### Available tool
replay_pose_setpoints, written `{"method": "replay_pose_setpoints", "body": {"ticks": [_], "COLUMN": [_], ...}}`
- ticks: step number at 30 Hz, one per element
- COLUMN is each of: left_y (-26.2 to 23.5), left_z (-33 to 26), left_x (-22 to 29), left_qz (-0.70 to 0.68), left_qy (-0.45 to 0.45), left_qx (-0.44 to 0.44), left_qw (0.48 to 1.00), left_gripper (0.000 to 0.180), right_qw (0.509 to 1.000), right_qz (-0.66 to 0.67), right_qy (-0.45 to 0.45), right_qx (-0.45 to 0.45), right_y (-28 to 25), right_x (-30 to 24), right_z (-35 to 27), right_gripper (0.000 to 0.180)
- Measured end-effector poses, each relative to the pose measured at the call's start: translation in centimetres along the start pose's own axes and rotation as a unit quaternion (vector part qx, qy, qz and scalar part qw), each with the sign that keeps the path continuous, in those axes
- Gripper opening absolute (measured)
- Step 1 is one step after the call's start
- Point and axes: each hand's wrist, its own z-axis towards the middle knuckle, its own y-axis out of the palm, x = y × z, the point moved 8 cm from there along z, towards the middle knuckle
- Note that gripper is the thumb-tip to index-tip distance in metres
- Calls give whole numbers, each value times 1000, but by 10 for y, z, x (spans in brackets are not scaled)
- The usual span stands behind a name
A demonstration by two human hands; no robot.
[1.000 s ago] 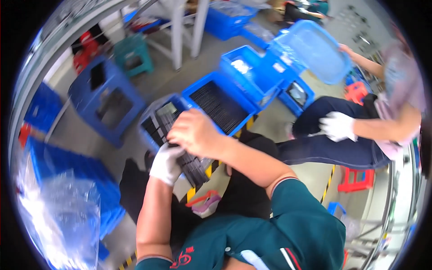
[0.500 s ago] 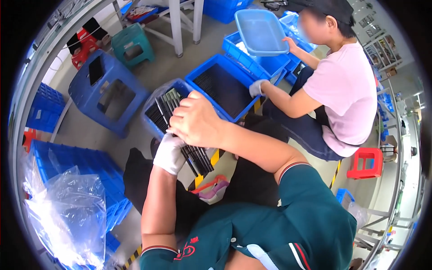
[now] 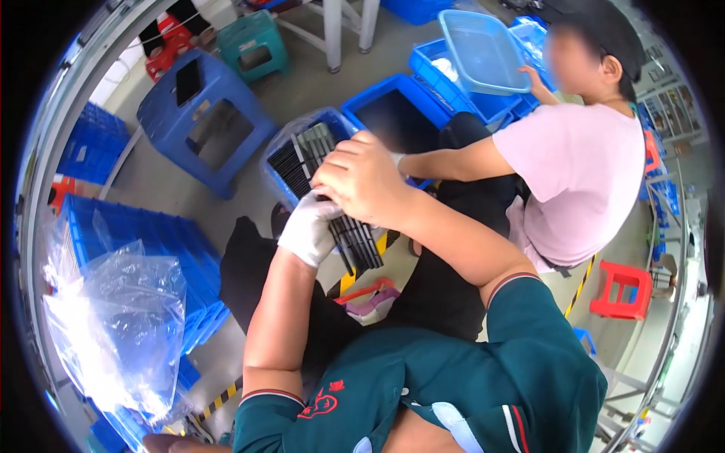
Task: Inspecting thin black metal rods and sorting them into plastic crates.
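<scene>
The left hand (image 3: 308, 229) and right hand (image 3: 362, 177) stay closed on the strips (image 3: 361, 245) at the bin's (image 3: 281, 187) near edge, handling unbroken, though a co-worker's arm (image 3: 457, 158) has come closer on its right.

Dark strips (image 3: 362, 248): rigid plastic in appearance, smooth, with light glints; glove (image 3: 300, 238) on the left hand (image 3: 311, 225): white cloth, matt; blue stool (image 3: 178, 115): moulded plastic, smooth, low sheen; bag (image 3: 124, 317): clear plastic film, creased, highly glossy; tray (image 3: 483, 54): translucent blue plastic, smooth; shirt (image 3: 461, 362): green cloth, matt
</scene>
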Motion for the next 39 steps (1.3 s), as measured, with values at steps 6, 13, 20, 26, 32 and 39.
{"method": "replay_pose_setpoints", "body": {"ticks": [6,13,20,26,32,39], "left_y": [6,0,10,2,-7,-16], "left_z": [2,7,-6,-3,-8,-24], "left_x": [-4,-11,-18,-20,-27,-19], "left_qz": [3,66,-12,26,-52,-147], "left_qy": [13,33,-40,4,-12,-60], "left_qx": [-54,-68,-55,-62,9,13], "left_qw": [998,995,998,998,999,987], "left_gripper": [28,22,23,14,14,26], "right_qw": [1000,999,993,999,999,996], "right_qz": [-25,-4,69,-2,-26,61], "right_qy": [6,5,41,-27,-16,22], "right_qx": [1,-48,-91,-45,12,-55], "right_y": [-1,4,0,-4,-3,25], "right_x": [0,-3,-3,-17,-26,-20], "right_z": [-4,-9,-10,-7,-12,-11], "right_gripper": [17,13,14,13,15,19]}}
